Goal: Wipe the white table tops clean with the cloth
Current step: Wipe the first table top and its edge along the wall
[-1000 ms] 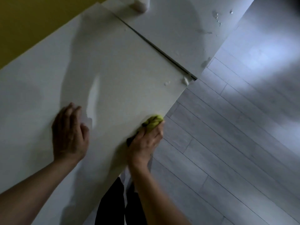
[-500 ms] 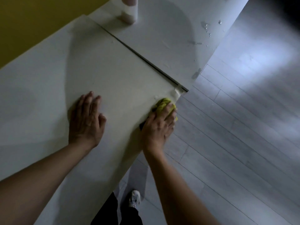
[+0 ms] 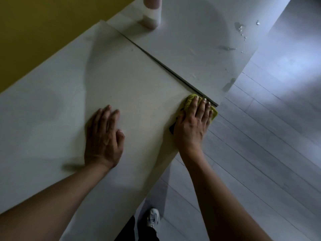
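**A:** Where is the cloth?

**B:** The yellow-green cloth (image 3: 188,101) lies at the near table top's (image 3: 52,119) corner, right against the dark seam (image 3: 156,60) where this top meets the second table top (image 3: 182,37). One edge of the cloth hangs just past the table's floor-side edge.

**A:** What holds it there?

**B:** The right hand (image 3: 192,126) lies flat over it, fingers (image 3: 203,110) stretched out straight and pressing down, fingertips reaching almost to the seam. They are not curled round the cloth. A small dark patch shows beside the thumb at the table edge; I cannot tell what it is.

**A:** And the other hand?

**B:** The left hand (image 3: 103,140) rests palm down on the same top, well back from the seam and apart from the cloth, fingers straight and close together, holding nothing.

**A:** What lies beyond the seam?

**B:** On the second top there are wet droplets (image 3: 241,29) and smears towards its floor-side edge, and a pale pink and white container (image 3: 151,13) stands near its far side, cut off by the frame's top.

**A:** Anything else around?

**B:** A yellow wall (image 3: 43,32) runs along the tables' far edge. On the seam's near side, grey plank floor (image 3: 260,153) spreads out, with a white shoe (image 3: 153,217) and dark trouser leg (image 3: 130,230) below the table edge.
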A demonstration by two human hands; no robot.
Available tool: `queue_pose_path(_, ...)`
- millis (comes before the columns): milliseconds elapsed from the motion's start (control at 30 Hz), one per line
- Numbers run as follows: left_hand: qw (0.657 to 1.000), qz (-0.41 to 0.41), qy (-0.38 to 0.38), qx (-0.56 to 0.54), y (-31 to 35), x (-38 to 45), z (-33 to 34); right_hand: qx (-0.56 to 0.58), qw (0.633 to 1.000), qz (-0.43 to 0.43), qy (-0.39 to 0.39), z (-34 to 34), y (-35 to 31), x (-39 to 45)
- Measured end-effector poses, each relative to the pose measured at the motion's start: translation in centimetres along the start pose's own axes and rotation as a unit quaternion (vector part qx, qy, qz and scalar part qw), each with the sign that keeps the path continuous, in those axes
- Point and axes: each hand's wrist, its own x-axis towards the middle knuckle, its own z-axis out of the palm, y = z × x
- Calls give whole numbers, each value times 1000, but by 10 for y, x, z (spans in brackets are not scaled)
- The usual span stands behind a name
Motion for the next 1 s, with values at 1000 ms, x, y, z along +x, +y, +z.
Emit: queue_pose_path(1000, 983, -169, 46, -50, -115, -35, -47, 112, 863, -477, -124, 69, -242, -56)
